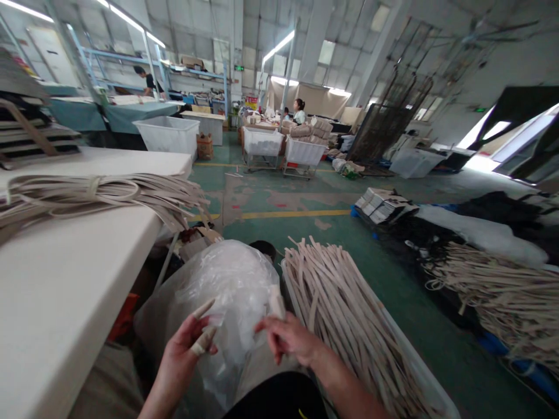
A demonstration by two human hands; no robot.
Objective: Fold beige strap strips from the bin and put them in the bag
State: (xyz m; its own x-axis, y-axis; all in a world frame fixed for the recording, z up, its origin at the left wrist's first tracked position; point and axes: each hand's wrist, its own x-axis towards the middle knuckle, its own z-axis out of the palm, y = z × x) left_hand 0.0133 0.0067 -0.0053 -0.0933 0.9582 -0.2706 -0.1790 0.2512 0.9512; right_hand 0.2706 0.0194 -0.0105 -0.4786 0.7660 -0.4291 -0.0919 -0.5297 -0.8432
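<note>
My left hand (192,338) hangs over a big translucent plastic bag (236,262), its fingers apart and nothing between them. Pale coverings wrap its thumb and one finger. To the right, my right hand (286,336) is above the same bag, with fingers spread and slightly bent. A pale, blurred piece at this hand looks like another finger covering; I cannot tell for sure. Close beside my right hand, a long white bin (419,372) holds many flat beige straps (345,308) laid lengthwise.
At left is a white-topped table (56,279) with a tied bundle of beige straps (96,195). More straps (506,291) lie in a heap at right. White carts (262,142) stand farther back, near a person (299,112); another person (148,81) leans over a back table.
</note>
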